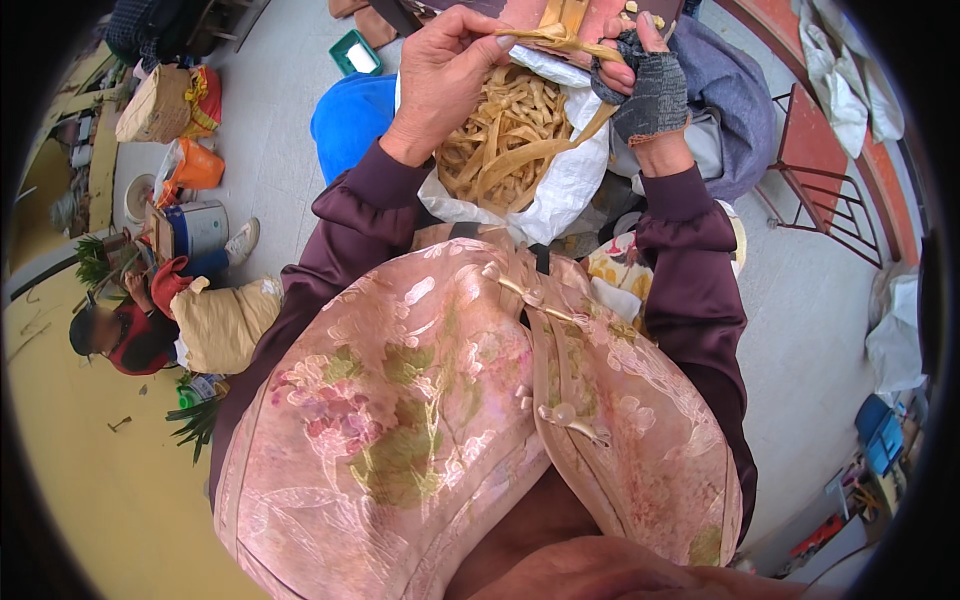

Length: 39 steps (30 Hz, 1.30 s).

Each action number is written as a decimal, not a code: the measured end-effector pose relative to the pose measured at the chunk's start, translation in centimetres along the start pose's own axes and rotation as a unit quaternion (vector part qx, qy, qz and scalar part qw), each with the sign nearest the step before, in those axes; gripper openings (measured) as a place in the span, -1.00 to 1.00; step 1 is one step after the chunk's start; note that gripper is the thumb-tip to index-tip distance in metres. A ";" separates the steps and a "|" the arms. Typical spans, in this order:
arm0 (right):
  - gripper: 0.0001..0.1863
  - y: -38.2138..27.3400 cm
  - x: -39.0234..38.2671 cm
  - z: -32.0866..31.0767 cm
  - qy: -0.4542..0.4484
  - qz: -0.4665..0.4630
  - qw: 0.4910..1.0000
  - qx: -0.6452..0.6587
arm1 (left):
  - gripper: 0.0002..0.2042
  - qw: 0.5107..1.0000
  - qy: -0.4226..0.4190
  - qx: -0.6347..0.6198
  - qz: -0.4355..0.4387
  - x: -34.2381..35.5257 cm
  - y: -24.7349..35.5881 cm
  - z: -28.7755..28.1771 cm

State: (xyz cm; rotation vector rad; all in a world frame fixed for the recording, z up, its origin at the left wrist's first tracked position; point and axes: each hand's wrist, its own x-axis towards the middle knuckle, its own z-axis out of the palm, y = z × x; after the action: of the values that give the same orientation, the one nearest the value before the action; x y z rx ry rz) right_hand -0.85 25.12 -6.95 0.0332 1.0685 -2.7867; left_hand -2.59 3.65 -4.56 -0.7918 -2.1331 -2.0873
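Pale grey floor (245, 110) runs out around me to a yellow wall (100, 470) on my left, where a person in a dark cap (150, 335) sits beside a tan sack (230, 325). An orange bucket (200, 165) stands on that side too, and on my right a red-topped stand (812, 150) with thin dark legs.

Just before me gapes a white sack (592, 165), filled with flat tan strips (510, 115). By its far edge is a pinkish-red board (605, 22), with pale crumbs toward its right edge.

My bare left fingers (490, 48) pinch a twisted tan strip (545, 38) near one end, thumb against forefinger. My right fingers (620, 75) poke from a dark grey half-finger glove (650, 100) and curl about the strip's other end, thumb raised. It spans both hands, above the sack's far edge. From under my right hand a flat length (545, 152) trails over the sack's right edge onto the heap; whether it joins the strip I hold, I cannot tell.

Something blue and rounded (355, 125) bulges beside the sack's left edge; grey-blue cloth (730, 110) bunches off its right.
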 end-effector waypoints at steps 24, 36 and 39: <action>-0.73 1.3 -0.7 2.6 -0.010 -0.148 0.893 -0.425 | -0.75 0.860 -0.244 0.447 -0.038 -3.5 6.3 1.1; -0.66 1.0 3.0 -1.6 0.050 -0.203 0.754 -0.623 | -0.88 0.850 -0.118 0.508 0.073 3.2 -3.3 0.3; -0.63 0.9 4.1 -2.4 0.080 -0.224 0.723 -0.649 | -0.86 0.959 -0.111 0.246 -0.086 5.1 -4.5 0.8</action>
State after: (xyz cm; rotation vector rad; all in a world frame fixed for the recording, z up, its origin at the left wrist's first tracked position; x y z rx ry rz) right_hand -4.88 25.51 -9.62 -0.1695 3.0846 -1.6238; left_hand -8.47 6.24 -6.81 -0.8261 -2.7628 -1.4633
